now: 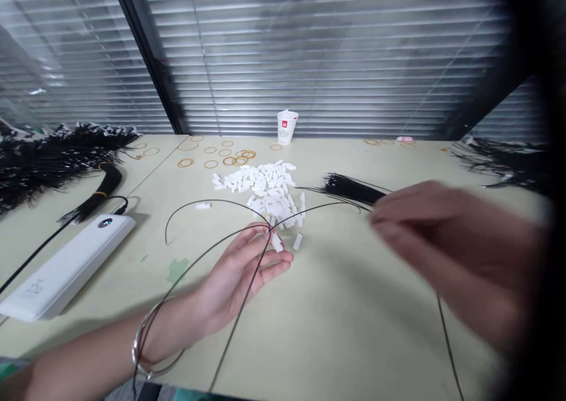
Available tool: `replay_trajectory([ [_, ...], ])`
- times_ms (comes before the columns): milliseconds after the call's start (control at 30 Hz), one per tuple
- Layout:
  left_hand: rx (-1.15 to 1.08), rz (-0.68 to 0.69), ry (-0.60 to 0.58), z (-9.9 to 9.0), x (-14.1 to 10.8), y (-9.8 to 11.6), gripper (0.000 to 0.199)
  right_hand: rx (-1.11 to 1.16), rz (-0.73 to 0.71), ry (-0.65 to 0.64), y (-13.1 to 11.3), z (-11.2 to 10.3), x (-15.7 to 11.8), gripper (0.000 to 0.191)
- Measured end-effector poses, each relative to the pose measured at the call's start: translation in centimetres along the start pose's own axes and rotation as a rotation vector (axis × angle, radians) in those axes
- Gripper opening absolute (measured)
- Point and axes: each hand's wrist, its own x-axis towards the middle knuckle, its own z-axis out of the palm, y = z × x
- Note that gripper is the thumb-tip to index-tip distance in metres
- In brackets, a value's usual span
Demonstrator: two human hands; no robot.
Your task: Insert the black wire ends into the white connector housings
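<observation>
My left hand (241,262) is raised over the table, thumb and forefinger pinched around thin black wires (241,309) that cross at the fingertips and loop outward. A small white plastic piece (277,242) shows at the same fingertips; whether it is joined to the wires I cannot tell. Off to the right, my right hand (446,247), blurred by motion, pinches the end of one wire running across from the left fingertips. Just beyond my left hand lies a loose pile of small white plastic pieces (260,180). One more white piece (298,242) lies beside the left fingers.
A bundle of black wires (351,189) lies behind my right hand. At left are a white power bank (66,268), a banded wire bundle (106,183) and a large wire heap (48,159). Rubber bands (230,160) and a paper cup (286,128) are toward the back.
</observation>
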Motion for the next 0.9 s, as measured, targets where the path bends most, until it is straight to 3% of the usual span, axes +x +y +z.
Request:
replay_trajectory([
  [67, 0.004, 0.007, -0.033, 0.1, -0.2, -0.1, 0.007, 0.034, -0.108, -0.222, -2.9, 3.0, 1.1, 0.010],
  [167, 0.014, 0.025, -0.069, 0.1, -0.3, -0.2, 0.003, 0.034, -0.162, -0.350, -4.7, 4.8, 1.9, 0.014],
  [500, -0.040, 0.052, -0.201, 0.1, -0.8, -0.1, 0.011, -0.176, -0.393, -0.308, -4.1, 5.3, 3.3, 0.018],
  [667, 0.007, 0.034, -0.205, -0.1, -0.9, -0.1, 0.009, -0.230, -0.517, -0.315, -4.0, 5.3, 3.2, 0.024],
  [900, 0.052, 0.012, -0.240, -0.2, -1.1, -0.1, 0.006, -0.197, -0.433, -0.392, -3.9, 5.0, 2.6, 0.024],
])
